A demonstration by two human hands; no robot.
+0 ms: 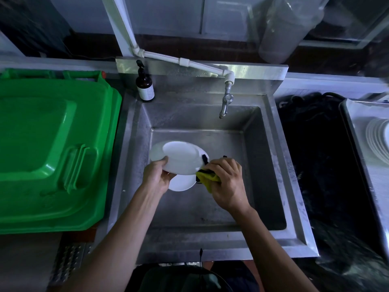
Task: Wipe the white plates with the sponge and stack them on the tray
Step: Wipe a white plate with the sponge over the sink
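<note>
Over the steel sink (271, 165) I see the left hand (156, 175) gripping the near-left rim of a white plate (181, 158), thumb on top, held above more plates (182, 182) in the basin. The right hand (226, 182) is curled round the yellow sponge (207, 178), pressed to that plate's right edge. Far right, stacked plates (379, 142) sit on the tray (355, 131).

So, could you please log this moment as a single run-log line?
left hand: holds plate over sink | right hand: presses sponge on plate edge | tray: plates stacked
</note>
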